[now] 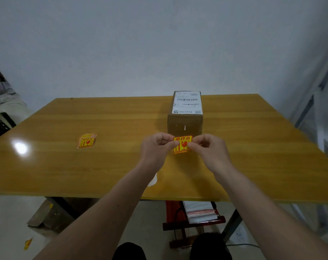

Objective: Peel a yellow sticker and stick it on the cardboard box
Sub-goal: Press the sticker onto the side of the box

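Observation:
A yellow sticker (182, 144) with red print hangs above the table, just in front of the cardboard box (185, 124). My left hand (155, 148) pinches its left edge and my right hand (209, 149) pinches its right edge, thumbs and forefingers closed on it. The box stands upright at the table's far middle, with a white shipping label (187, 103) on its top face. A small stack of more yellow stickers (86, 141) lies flat on the table to the left.
The wooden table (65, 166) runs wide to both sides. A white scrap (153, 180) shows under my left forearm. Below the front edge are a red stool holding papers (197, 214), a cardboard piece and yellow scraps on the floor (28, 243).

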The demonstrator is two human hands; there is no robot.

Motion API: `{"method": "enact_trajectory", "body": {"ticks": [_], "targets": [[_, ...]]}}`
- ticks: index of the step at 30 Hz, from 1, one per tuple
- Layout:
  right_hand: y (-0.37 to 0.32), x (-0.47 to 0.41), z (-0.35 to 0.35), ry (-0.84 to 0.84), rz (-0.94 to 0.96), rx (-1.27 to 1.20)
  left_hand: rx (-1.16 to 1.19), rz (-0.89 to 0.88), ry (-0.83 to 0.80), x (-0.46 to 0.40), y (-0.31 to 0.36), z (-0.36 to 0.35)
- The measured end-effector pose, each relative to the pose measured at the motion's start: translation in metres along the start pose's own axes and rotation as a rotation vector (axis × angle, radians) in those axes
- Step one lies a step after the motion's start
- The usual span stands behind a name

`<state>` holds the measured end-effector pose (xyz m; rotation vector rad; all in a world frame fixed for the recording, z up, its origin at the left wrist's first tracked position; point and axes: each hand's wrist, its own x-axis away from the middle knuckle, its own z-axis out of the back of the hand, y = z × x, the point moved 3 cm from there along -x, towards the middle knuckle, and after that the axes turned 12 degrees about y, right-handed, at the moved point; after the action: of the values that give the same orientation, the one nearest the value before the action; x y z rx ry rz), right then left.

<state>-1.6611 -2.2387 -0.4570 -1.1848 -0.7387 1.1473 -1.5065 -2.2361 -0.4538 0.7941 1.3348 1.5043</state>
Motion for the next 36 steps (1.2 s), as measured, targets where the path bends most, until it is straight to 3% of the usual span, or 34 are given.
{"method": "enact_trajectory", "body": {"ticks": [6, 9, 11, 14, 17, 28, 36], "targets": [[0.018, -0.036, -0.013, 0.059, -0.021, -0.036, -0.05, -0.001, 0.078, -0.028, -0.009, -0.021], [0.027, -0.055, -0.018, 0.194, -0.05, 0.006, -0.272, -0.047, 0.268, -0.043, -0.013, -0.024], [0.028, -0.062, -0.016, 0.253, -0.074, 0.035, -0.438, -0.211, 0.344, -0.052, -0.009, -0.025], [0.031, -0.072, -0.016, 0.222, -0.066, 0.064, -0.61, -0.512, 0.236, -0.064, 0.002, -0.038], [0.028, -0.08, -0.021, 0.178, -0.031, 0.047, -0.714, -0.605, 0.117, -0.076, 0.003, -0.049], [0.034, -0.096, -0.031, 0.188, 0.015, 0.028, -0.528, -0.511, 0.049, -0.09, -0.017, -0.054], [0.033, -0.093, -0.036, 0.234, 0.017, 0.03, -0.473, -0.468, 0.084, -0.092, -0.015, -0.056]]}}
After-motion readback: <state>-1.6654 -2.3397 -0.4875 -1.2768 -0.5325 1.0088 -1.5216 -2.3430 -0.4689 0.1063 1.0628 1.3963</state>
